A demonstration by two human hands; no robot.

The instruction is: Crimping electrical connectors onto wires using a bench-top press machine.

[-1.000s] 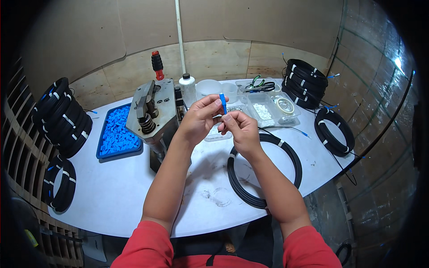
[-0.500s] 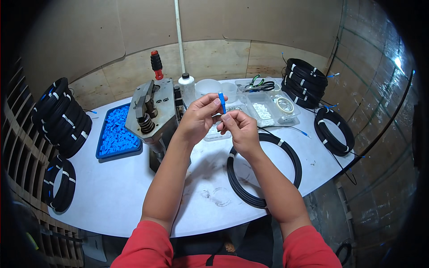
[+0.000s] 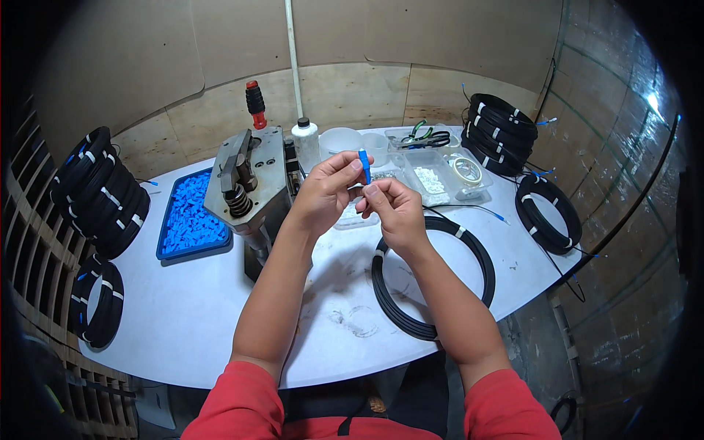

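Above the middle of the table, a slim blue cable connector [image 3: 364,166] with a pale tip stands nearly upright between my hands. My left hand [image 3: 326,192] pinches its upper part between thumb and fingers. Just below, my right hand [image 3: 397,214] has thumb and forefinger closed on the connector's lower end; the fingers hide where the cable joins it. Under my right forearm lies a coil of black cable [image 3: 485,265] bound with white ties. From it a loose end with a blue tip [image 3: 501,218] points right.
Left of my arms stands a metal press [image 3: 253,192], beside a blue tray [image 3: 163,246] of small blue parts. Clear containers [image 3: 440,165], a white bottle [image 3: 305,139] and scissors [image 3: 433,141] are behind my hands. Stacked black coils [image 3: 103,194] stand left, more coils [image 3: 502,132] right.
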